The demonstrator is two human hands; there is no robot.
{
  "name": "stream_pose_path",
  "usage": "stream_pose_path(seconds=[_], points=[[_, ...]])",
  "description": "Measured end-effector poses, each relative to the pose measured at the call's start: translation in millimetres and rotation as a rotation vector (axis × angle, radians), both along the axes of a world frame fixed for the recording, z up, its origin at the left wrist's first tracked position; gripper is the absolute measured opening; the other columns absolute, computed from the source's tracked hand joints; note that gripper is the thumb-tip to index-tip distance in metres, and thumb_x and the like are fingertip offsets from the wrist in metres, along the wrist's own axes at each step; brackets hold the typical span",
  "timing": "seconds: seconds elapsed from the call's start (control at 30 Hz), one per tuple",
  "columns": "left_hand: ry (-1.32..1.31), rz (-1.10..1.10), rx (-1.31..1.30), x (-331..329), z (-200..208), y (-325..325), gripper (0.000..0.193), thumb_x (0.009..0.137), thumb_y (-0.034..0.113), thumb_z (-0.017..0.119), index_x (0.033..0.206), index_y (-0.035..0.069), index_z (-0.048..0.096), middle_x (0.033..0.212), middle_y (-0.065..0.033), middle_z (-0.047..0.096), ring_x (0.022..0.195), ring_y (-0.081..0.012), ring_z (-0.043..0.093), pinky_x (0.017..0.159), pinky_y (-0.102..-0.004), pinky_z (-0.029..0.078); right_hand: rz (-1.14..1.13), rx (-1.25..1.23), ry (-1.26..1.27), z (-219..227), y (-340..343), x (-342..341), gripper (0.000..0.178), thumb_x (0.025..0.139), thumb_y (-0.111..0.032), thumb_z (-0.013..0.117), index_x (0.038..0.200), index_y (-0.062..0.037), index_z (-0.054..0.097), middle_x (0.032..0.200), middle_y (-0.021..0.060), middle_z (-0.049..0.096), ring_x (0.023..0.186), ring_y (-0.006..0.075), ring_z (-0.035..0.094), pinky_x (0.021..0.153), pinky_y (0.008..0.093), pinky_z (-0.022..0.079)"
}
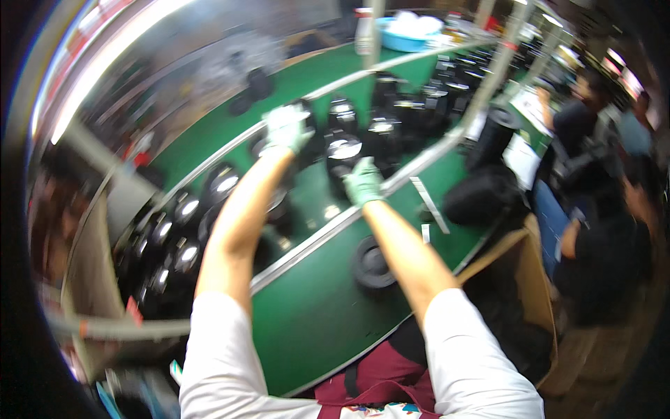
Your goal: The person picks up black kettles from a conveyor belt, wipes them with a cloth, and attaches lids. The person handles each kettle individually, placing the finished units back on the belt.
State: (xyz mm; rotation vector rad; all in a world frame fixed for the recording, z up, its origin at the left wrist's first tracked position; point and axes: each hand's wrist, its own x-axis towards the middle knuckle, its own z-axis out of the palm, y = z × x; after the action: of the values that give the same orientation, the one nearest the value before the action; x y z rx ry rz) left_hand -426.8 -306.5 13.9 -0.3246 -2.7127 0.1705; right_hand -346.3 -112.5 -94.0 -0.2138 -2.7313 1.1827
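My left hand point(286, 130), in a pale glove, reaches to the far side of the belt and lies against a glossy black domed part point(308, 145). Its fingers are smeared by motion. Nearer and to the right, my right hand point(363, 182), in a light green glove, closes on the near side of another glossy black domed part point(343, 148). Further such parts point(383, 129) stand upright just right of it. Below my right forearm, a round black ring-shaped piece point(375, 262) lies on the green work surface point(314, 335).
Rows of glossy black parts point(164, 244) crowd the left, and more point(453, 80) stand far right. A metal rail point(300, 253) edges the belt. An open cardboard box point(541, 279) is at right, near people seated there point(586, 181). A blue basin point(403, 40) stands at the back.
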Motion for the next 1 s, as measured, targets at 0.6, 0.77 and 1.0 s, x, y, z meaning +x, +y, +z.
stream_pose_path(seconds=[0.6,0.77,1.0], points=[[0.455,-0.453,0.021,128,137,-19,0.036,0.074,0.008,0.071,0.109,0.009,0.064,0.109,-0.0123,0.060,0.105,-0.0348,0.056,0.101,-0.0499,0.041,-0.030,0.160,-0.264,67,10,25,0.125,0.074,-0.069,0.075,0.160,-0.0015,0.014,0.148,0.0238,0.041,0.130,0.0423,0.049,0.107,0.0538,0.043],[0.061,-0.608,0.008,298,178,-23,0.017,0.074,0.011,0.070,0.090,0.010,0.065,0.098,-0.0084,0.058,0.101,-0.0311,0.058,0.109,-0.0540,0.038,0.423,0.107,0.852,169,33,186,0.095,0.079,-0.042,0.076,0.154,-0.0038,0.032,0.156,0.0234,0.032,0.144,0.0430,0.033,0.118,0.0547,0.028],[-0.102,-0.849,0.140,430,135,-33,0.040,0.065,0.023,0.085,0.102,0.012,0.073,0.116,-0.0081,0.058,0.118,-0.0355,0.057,0.108,-0.0650,0.038,0.998,0.318,0.675,206,67,342,0.032,0.085,-0.024,0.070,0.115,-0.0142,0.065,0.128,0.0161,0.059,0.124,0.0361,0.059,0.110,0.0539,0.043]])
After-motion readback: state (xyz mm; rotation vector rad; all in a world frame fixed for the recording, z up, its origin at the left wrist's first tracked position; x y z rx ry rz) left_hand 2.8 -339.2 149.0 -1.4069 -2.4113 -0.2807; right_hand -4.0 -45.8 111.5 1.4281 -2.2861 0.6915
